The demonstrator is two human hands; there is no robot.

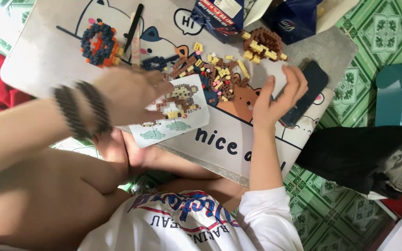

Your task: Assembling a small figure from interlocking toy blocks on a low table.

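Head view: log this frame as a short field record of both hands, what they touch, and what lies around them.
surface: low table with cartoon print, on green patterned floor
left hand: left hand, blurred, over the instruction sheet; grip cannot be told
right hand: right hand, fingers spread, touching the dark phone
bricks: loose small-brick pile; brown and yellow built piece; blue and orange ring piece
other: black tool; blue boxes at the table's far edge
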